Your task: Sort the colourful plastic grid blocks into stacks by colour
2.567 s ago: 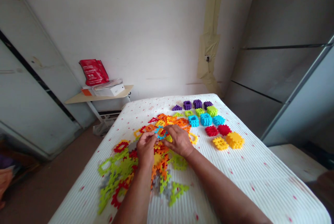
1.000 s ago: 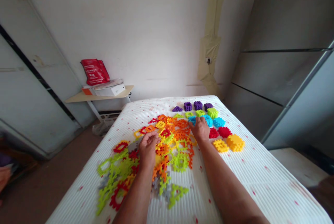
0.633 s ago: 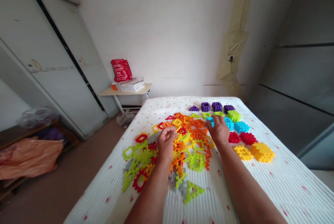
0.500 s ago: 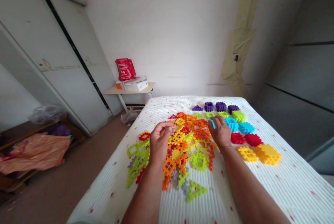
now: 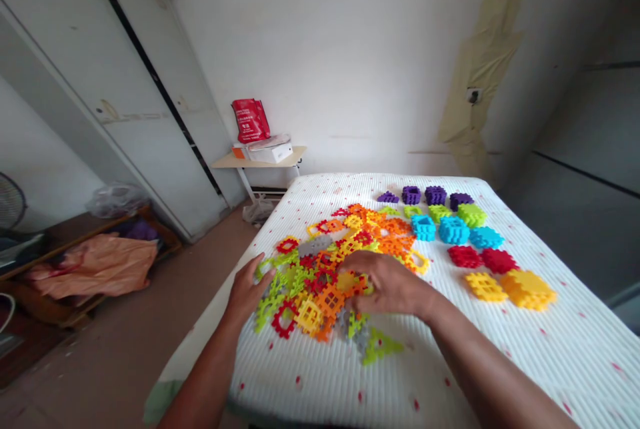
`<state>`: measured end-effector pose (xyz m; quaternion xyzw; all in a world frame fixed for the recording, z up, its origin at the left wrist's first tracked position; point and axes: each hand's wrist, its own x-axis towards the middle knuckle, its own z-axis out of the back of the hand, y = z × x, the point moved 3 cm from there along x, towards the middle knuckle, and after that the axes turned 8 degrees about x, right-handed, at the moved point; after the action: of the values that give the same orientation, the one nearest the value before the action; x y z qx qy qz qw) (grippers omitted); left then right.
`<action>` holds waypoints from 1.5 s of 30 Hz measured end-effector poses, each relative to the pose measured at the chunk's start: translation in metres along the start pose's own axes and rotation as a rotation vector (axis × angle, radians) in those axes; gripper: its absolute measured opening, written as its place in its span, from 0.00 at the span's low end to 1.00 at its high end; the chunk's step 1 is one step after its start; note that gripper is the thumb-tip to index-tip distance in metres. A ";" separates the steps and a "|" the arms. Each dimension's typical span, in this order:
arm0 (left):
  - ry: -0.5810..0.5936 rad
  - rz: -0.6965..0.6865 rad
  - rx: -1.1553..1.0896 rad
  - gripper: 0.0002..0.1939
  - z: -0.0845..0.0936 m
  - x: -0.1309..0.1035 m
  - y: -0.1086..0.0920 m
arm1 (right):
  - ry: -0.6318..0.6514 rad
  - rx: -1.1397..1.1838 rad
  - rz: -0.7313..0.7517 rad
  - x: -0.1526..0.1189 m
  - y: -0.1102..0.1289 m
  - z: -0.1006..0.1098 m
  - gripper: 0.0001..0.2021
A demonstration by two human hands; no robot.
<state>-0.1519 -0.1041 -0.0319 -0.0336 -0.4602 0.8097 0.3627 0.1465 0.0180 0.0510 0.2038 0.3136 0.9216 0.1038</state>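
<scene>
A loose pile of interlocking plastic building pieces (image 5: pixel 310 316) in orange, yellow, red, lime green and grey lies on the bed. My left hand (image 5: pixel 249 288) is at the pile's left edge, fingers apart beside the lime green pieces (image 5: pixel 270 306), with nothing in it. Over the pile's near right part, my right hand (image 5: pixel 385 284) reaches down with curved, spread fingers around orange and yellow pieces; its fingertips are partly hidden. A lime green triangle piece (image 5: pixel 381 347) lies just below it. Upright blue pieces (image 5: pixel 423 228) stand right of the pile.
Sorted stacks line the right: purple (image 5: pixel 435 195), lime green (image 5: pixel 471 215), blue (image 5: pixel 454 230), red (image 5: pixel 499 260) and yellow (image 5: pixel 529 290). The white quilted bed (image 5: pixel 505 362) carries everything. Behind it stands a small table (image 5: pixel 280 164) with a red bag (image 5: pixel 251 120).
My right hand has left the blue stacks and come back over the pile, without the blue piece it held. My left hand has moved left and lower, and its fingers have spread.
</scene>
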 end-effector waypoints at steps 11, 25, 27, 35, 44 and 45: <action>0.039 -0.007 -0.110 0.22 -0.023 -0.005 -0.016 | 0.169 -0.310 0.277 -0.062 0.008 -0.092 0.22; 0.174 0.036 -0.191 0.25 -0.044 -0.014 -0.021 | -0.101 -0.710 0.085 0.017 -0.048 -0.054 0.17; 0.174 0.056 -0.294 0.26 -0.046 -0.014 -0.024 | -0.106 -0.710 -0.011 0.029 -0.057 -0.045 0.17; 0.194 0.146 -0.731 0.25 -0.061 -0.015 -0.039 | -0.334 -0.636 -0.232 0.051 -0.078 0.005 0.16; 0.119 0.045 -0.780 0.18 -0.075 -0.006 -0.066 | -0.226 -0.490 -0.012 -0.052 -0.044 -0.010 0.26; 0.088 0.011 -0.707 0.18 -0.076 -0.003 -0.067 | -0.177 -0.503 -0.020 -0.066 -0.043 -0.017 0.30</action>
<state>-0.0829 -0.0305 -0.0249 -0.1946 -0.6957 0.6001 0.3436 0.2009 0.0212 -0.0082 0.2484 0.0665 0.9481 0.1870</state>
